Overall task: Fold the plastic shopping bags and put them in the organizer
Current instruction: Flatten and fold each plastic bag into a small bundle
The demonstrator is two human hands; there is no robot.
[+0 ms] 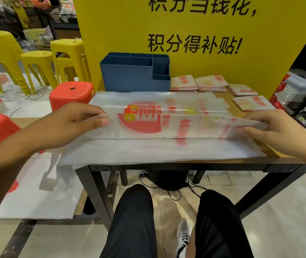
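- The left hand (68,123) has its grip on the left end of a long plastic bag (154,120), thumb below and fingers above pinching a raised fold of the film
- The right hand (277,133) has the same kind of grip on the bag's right end, fingertips pinching the lifted edge
- Between the two hands the bag is stretched lengthwise across the worktop (195,162), its near layer held up a little and partly folded over; red and orange print shows through the translucent film
- Under that bag lies a flat layer of more clear plastic (148,151), reaching to the near edge of the worktop and hanging off its left corner toward the floor
- Below the worktop show the person's knees in dark trousers (133,220) and one white shoe (183,237); a dark bag with cables (169,179) lies on the floor under the worktop
- To the left stand two red stools (72,94), and on the floor a white sheet (35,200)
- Farther back on the worktop, to the right, four folded bags (211,82) lie in small flat squares, near one another
- Just left of them, at the back edge, stands the blue organizer (130,75) with several compartments; nothing shows in those that can be seen into
- Behind it rises a yellow board (111,25) with black characters, and at far left yellow stools (36,60)
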